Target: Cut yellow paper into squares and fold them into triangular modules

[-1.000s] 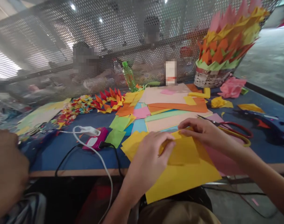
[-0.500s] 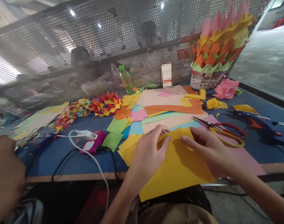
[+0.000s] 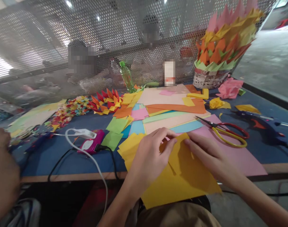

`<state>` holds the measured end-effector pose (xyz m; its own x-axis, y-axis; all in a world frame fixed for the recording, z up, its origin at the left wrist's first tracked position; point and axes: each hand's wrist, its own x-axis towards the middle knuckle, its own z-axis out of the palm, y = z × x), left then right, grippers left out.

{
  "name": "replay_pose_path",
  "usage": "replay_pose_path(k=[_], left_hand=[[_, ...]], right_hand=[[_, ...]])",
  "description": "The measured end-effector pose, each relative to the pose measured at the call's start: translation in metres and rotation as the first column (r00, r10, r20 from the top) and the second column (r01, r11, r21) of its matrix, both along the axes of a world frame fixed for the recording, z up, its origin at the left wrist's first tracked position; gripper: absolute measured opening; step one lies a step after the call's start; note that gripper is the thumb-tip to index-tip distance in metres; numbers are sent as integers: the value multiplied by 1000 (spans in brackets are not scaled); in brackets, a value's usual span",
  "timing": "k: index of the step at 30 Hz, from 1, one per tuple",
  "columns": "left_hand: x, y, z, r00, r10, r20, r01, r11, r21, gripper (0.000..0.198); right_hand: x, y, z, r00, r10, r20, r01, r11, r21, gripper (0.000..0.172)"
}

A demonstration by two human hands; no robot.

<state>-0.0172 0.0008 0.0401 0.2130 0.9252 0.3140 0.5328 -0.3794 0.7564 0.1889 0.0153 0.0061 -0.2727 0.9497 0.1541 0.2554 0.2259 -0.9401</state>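
Note:
A large yellow-orange paper sheet (image 3: 182, 181) lies over the front edge of the blue table (image 3: 61, 157) and hangs toward my lap. My left hand (image 3: 150, 157) pinches the folded top edge of this sheet with thumb and fingers. From the right, my right hand (image 3: 209, 156) presses the same fold with its fingers, close to the left one. A stack of smaller yellow squares (image 3: 129, 148) lies just left of my left hand. Under the sheet on the right lies a pink sheet (image 3: 238, 154).
Red-and-yellow scissors (image 3: 225, 134) lie right of my hands, a dark glue gun (image 3: 262, 124) beyond. A pink device (image 3: 92, 143) with white and black cables sits left. Coloured sheets, folded paper pieces, a green bottle (image 3: 126, 77) and a paper-covered basket (image 3: 219, 50) stand behind. Another person's hand (image 3: 3, 179) is at far left.
Both hands have slid along the sheet's folded edge and drawn closer together. The sheet shifted slightly toward me, and the view moved a little.

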Motion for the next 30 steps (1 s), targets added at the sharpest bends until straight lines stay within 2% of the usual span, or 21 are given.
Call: replay_pose_path(k=[5,12,24,30], left_hand=[[0,-1,-1,1000,-8,26,7,1000,30,11],[-1,-2,-2,1000,1,17,-2,999,40,15],[-2,-2,-3,999,-25,28,23,997,74,21],[-5,1,-5,998,-4,60,0,997,71,20]], right_hand=[[-1,-3,-1,1000,-15,-12,15,1000,4,57],[-1,-1,-3,1000,0,-7,1,1000,26,49],[-2,2,-5,999,13,37,-17,995,101,49],[3,2,-2,999,23,34,-24,998,53,46]])
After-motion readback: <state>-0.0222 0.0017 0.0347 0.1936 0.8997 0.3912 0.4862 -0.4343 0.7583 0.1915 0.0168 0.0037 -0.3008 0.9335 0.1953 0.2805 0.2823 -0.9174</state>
